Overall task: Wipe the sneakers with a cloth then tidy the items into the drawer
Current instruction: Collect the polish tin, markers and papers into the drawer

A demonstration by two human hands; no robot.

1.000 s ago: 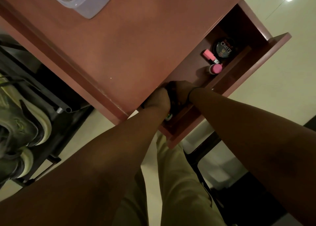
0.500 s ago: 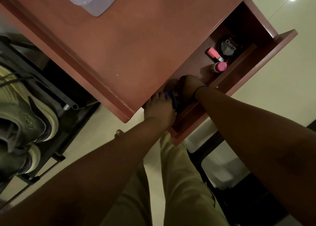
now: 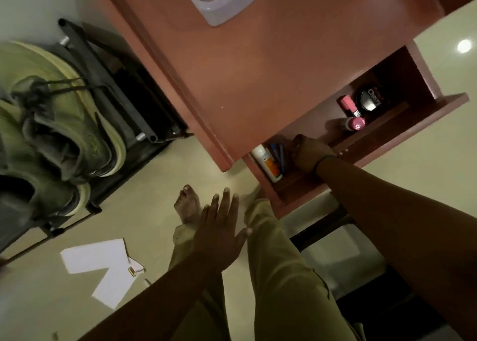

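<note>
Fingers of my left hand (image 3: 219, 233) are spread straight and hold nothing, hovering over the pale glossy floor (image 3: 144, 206), while my right hand (image 3: 308, 155) reaches into the open reddish wooden drawer (image 3: 402, 131) with its fingers curled, on what I cannot tell. Beside it in the drawer lie a white plastic bottle (image 3: 267, 164) and dark blue sticks (image 3: 280, 157), with a round black tin (image 3: 370, 99) and pink tubes (image 3: 355, 122) further along. Olive mesh sneakers (image 3: 59, 136) with thick cream soles sit on the black metal rack (image 3: 134, 124), well apart from the drawer.
</note>
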